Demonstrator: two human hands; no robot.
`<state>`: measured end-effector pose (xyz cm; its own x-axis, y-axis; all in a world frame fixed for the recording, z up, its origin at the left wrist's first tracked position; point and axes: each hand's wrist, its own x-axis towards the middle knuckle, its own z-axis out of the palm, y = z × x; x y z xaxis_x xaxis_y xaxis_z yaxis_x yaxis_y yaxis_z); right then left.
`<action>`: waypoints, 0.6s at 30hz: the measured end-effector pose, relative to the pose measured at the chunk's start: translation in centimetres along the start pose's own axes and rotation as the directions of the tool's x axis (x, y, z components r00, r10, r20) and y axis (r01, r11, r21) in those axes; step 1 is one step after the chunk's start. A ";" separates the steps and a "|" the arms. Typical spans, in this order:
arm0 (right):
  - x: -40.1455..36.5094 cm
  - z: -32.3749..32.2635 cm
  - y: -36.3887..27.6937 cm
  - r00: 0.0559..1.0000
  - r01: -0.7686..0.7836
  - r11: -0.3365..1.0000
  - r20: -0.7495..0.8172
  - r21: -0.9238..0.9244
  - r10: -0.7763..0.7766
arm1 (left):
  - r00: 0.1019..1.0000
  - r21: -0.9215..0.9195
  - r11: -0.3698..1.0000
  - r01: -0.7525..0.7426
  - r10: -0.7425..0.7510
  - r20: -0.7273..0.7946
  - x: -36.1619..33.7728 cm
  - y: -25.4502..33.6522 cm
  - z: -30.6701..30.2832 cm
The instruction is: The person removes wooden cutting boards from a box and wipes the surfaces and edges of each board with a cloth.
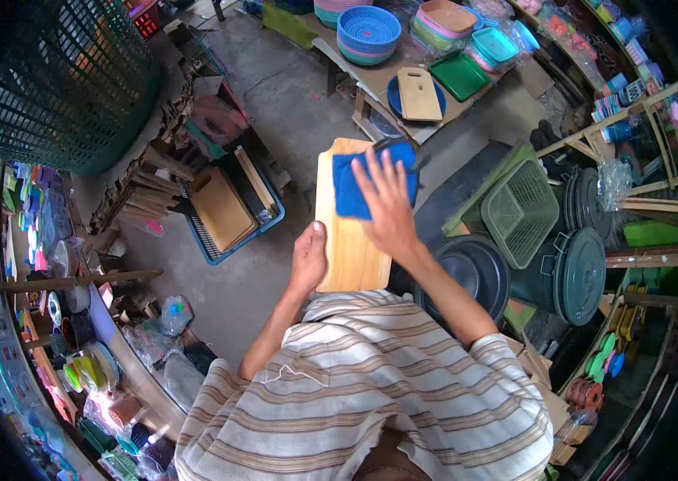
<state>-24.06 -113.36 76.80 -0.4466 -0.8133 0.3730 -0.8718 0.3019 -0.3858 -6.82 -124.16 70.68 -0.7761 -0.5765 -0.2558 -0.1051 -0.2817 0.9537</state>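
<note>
A light wooden cutting board [347, 256] is held up in front of my body, with its long side pointing away from me. My left hand [308, 255] grips its left edge, thumb on the upper face and the other fingers hidden behind. A blue cloth [349, 191] lies over the far right part of the board and hangs past its edge. On top of the cloth rests my right hand [389, 207], flat, fingers stretched and spread apart.
At left, a blue basket [212, 255] contains more wooden boards [223, 210]. Another board [417, 94] lies on a blue basin at the far table, near a green tray [459, 76]. Black tubs [467, 276] and a lidded bin [583, 276] stand right. Shelves of goods line both sides.
</note>
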 end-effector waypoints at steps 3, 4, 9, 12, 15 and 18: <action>-2.1 0.8 -2.4 0.994 -0.007 0.997 0.113 0.078 -0.002 | 0.998 0.024 0.999 -0.035 0.037 -0.044 0.0 0.0 -0.8; -2.9 0.8 -3.0 0.993 -0.008 0.997 0.115 0.081 -0.001 | 0.998 0.025 0.999 -0.031 0.033 -0.046 0.0 -0.8 -1.1; -3.9 0.6 -2.0 0.955 0.146 0.989 0.262 -0.019 -0.136 | 0.994 0.071 0.996 -0.048 0.054 -0.095 0.4 -2.8 -1.8; -0.7 -0.7 0.5 0.993 -0.122 0.990 0.017 0.070 0.121 | 0.993 0.177 0.981 -0.074 0.088 -0.073 0.2 -0.7 -1.9; 2.7 -2.6 0.5 0.932 -0.159 0.902 -0.241 0.402 0.271 | 0.991 0.198 0.974 -0.109 0.122 -0.053 0.7 -1.0 -1.5; 4.0 -1.9 -0.8 0.945 -0.072 0.967 -0.294 0.244 0.144 | 0.991 0.127 0.985 -0.116 0.123 -0.045 0.6 -1.4 -1.0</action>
<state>-25.55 -115.90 80.21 -0.6070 -0.5784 0.5449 -0.7620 0.2291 -0.6057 -6.51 -124.93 68.98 -0.7542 -0.6407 -0.1439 -0.0927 -0.1130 0.9893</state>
